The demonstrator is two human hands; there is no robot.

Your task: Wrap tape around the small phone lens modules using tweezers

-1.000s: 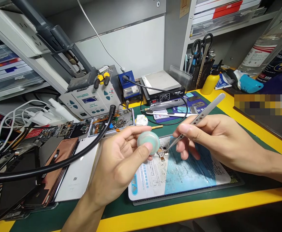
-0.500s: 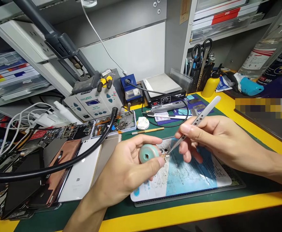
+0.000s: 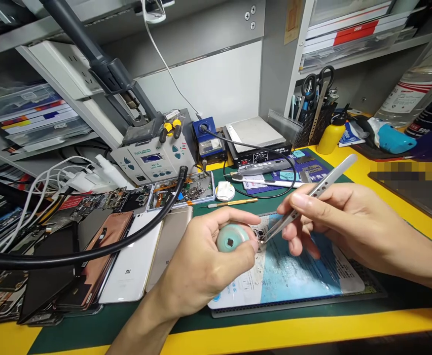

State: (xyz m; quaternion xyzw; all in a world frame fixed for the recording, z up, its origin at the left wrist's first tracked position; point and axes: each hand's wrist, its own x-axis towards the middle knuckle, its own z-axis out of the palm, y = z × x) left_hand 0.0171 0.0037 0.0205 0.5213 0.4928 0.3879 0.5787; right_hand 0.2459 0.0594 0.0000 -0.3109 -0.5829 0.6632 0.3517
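My left hand [image 3: 212,261] is wrapped round a round turquoise spool [image 3: 228,239] with a dark hole in its middle. Just past its thumb and forefinger tips, a small phone camera module [image 3: 261,233] shows, partly hidden by the fingers; whether they pinch it I cannot tell. My right hand [image 3: 330,212] grips metal tweezers [image 3: 319,187] with a row of holes, slanting down to the left. Their tips are at the lower edge of the module. Below both hands lies a worn blue and white work pad [image 3: 290,276].
Several phones [image 3: 130,261] and boards are piled at left, with a thick black hose [image 3: 127,241] curving over them. Behind are a tray of parts [image 3: 204,190], a soldering station [image 3: 157,160], a hot plate [image 3: 256,135] and a gold-handled knife [image 3: 234,202]. A yellow bottle [image 3: 332,133] stands at back right.
The whole view has shifted, so the bench appears farther right and slightly lower. The tweezers lean a little more to the right, their tips nearer my left thumb. Both hands keep their holds.
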